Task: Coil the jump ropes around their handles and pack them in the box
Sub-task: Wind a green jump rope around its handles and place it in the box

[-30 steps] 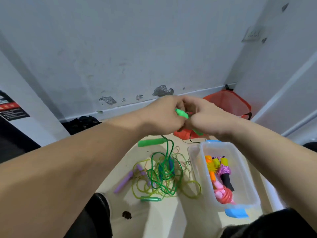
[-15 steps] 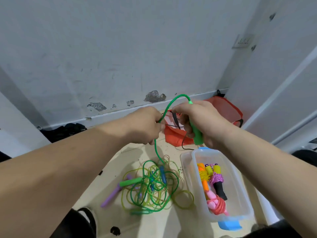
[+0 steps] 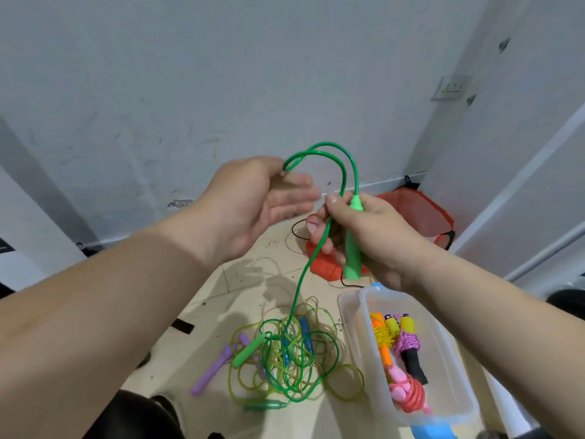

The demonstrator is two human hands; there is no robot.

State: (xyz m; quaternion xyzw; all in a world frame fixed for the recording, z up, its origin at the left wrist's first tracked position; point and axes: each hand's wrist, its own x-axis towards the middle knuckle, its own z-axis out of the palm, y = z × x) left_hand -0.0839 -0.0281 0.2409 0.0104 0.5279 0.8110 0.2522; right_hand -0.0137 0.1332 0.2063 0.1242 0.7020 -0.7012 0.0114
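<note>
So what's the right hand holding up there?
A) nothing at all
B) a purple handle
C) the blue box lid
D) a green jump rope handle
D: the right hand is curled round the green handle, while the purple handle lies down on the floor.

Brightly, evenly lit from overhead. Soft shadows on the floor (image 3: 240, 280) just below the hands. Faint sheen on the green rope (image 3: 326, 143) above them. Motion blur across the left hand (image 3: 250, 201) fingertips; right hand (image 3: 370, 236) sharp. Stretched and bowed toward the edges, forearms swollen.
</note>
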